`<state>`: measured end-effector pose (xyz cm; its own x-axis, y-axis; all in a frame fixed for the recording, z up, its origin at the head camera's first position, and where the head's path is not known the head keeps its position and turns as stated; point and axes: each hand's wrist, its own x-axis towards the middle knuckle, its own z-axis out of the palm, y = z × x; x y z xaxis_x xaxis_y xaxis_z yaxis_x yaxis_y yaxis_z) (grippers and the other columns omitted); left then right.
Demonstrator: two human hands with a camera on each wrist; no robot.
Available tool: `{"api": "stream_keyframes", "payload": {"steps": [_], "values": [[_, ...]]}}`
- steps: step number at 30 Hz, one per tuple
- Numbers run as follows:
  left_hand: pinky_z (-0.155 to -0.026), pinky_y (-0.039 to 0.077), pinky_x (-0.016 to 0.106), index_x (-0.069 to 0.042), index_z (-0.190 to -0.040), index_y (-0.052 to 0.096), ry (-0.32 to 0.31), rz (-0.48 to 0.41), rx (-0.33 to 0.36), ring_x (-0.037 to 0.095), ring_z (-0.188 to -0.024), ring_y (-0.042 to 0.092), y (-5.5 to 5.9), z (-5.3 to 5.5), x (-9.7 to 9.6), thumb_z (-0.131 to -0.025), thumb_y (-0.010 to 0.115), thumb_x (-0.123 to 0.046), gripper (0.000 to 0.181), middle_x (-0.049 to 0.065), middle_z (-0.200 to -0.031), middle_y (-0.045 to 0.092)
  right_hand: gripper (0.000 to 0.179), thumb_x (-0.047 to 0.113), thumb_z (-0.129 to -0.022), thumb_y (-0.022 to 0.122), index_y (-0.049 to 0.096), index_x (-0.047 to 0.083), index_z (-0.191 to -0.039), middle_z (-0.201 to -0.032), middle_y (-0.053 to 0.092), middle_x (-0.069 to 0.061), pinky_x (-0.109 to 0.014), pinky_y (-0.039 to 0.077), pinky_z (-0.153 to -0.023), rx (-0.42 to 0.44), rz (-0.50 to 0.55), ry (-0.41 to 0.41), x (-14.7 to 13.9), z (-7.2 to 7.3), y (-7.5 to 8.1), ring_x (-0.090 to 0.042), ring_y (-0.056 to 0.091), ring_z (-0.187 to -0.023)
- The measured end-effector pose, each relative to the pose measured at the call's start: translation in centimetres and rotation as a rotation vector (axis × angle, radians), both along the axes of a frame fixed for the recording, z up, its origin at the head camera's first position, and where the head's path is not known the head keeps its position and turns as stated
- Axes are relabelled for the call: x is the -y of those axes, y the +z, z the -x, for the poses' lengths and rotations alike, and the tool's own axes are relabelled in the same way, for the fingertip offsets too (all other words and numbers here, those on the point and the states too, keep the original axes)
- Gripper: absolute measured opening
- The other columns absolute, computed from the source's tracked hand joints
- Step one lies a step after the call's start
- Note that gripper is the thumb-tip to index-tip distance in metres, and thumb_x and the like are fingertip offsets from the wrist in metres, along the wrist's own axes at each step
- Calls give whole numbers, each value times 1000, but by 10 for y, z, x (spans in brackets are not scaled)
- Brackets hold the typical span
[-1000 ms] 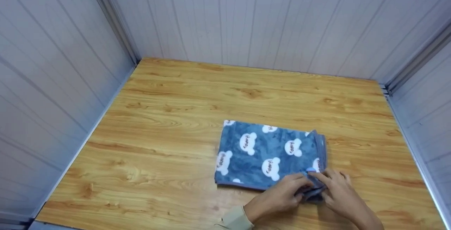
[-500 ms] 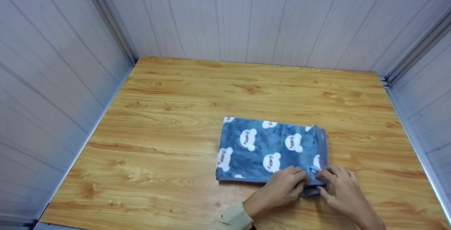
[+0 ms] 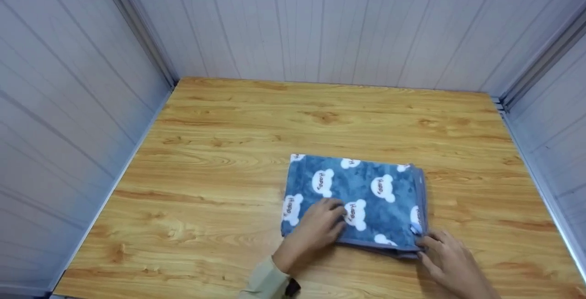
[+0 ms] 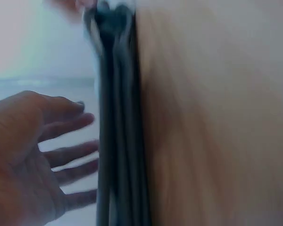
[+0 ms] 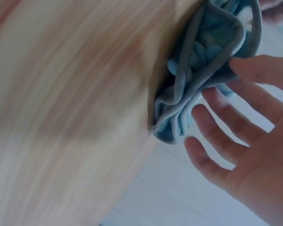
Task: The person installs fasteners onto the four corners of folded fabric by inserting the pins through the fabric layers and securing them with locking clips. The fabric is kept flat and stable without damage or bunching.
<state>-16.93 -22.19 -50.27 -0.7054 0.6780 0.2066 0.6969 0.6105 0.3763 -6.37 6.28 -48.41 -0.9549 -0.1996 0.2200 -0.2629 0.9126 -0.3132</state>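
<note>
A folded blue fleece blanket [image 3: 361, 184], printed with white bear heads reading "Happy" and edged in grey-blue binding, lies flat on the wooden table. Over its front left part is my left hand [image 3: 318, 223], its fingertips near a bear print. The left wrist view shows that hand [image 4: 33, 150] with spread fingers beside the stacked layers of the front edge. At the front right corner my right hand [image 3: 451, 260] pinches the blanket between thumb and fingers. The right wrist view shows the thumb of this hand [image 5: 259, 141] against the bound edge, where the layers [image 5: 198, 70] are bunched.
The wood-grain table [image 3: 219, 138] extends left of and behind the blanket. Pale panel walls stand at the back [image 3: 302, 24], the left [image 3: 68, 120] and the right [image 3: 554, 138].
My left hand has let go of the front right corner and moved left along the front edge. The bunched corner now lies flatter; my right hand stays there, slightly further right and lower.
</note>
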Motion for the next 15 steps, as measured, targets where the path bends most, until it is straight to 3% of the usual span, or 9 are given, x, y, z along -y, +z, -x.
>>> {"api": "stream_keyframes", "payload": {"steps": [3, 5, 7, 12, 14, 15], "values": [[-102, 34, 47, -13, -118, 63, 75, 45, 45, 24, -124, 45, -2, 3, 21, -93, 58, -27, 28, 9, -133, 51, 26, 24, -73, 80, 69, 14, -94, -95, 57, -1, -41, 49, -65, 189, -16, -70, 3, -1, 2, -15, 55, -78], [-104, 30, 53, -13, -122, 61, 108, 66, 82, 27, -129, 40, -4, 2, 34, -94, 58, -27, 32, 11, -138, 47, 29, 27, -73, 80, 68, 13, -96, -95, 56, -2, -40, 49, -65, 233, -22, -90, 6, -2, 0, -15, 53, -77], [-104, 28, 55, -14, -124, 60, 121, 77, 100, 29, -131, 38, -8, 0, 43, -93, 59, -26, 33, 13, -140, 45, 30, 20, -70, 83, 68, 12, -94, -93, 56, 0, -37, 48, -63, 167, 13, -92, 8, -4, -8, -12, 53, -74], [-105, 31, 49, -15, -124, 60, 132, 91, 133, 30, -131, 38, -16, -6, 59, -92, 61, -23, 33, 13, -141, 44, 40, -10, -57, 82, 69, 8, -91, -84, 54, 6, -27, 45, -52, -142, 179, -49, 11, -5, -34, -4, 51, -63], [-105, 31, 47, -15, -123, 60, 127, 93, 147, 30, -131, 39, -17, -6, 63, -92, 62, -21, 33, 13, -141, 44, 41, -12, -57, 81, 69, 8, -91, -85, 54, 6, -25, 45, -51, -156, 200, -40, 10, -5, -37, -3, 52, -64], [-104, 33, 47, -14, -123, 60, 116, 91, 149, 30, -130, 40, -17, -5, 64, -91, 62, -20, 32, 13, -140, 44, 40, -10, -59, 80, 69, 9, -92, -86, 56, 7, -26, 46, -53, -123, 188, -43, 8, -5, -35, -4, 54, -66]]}}
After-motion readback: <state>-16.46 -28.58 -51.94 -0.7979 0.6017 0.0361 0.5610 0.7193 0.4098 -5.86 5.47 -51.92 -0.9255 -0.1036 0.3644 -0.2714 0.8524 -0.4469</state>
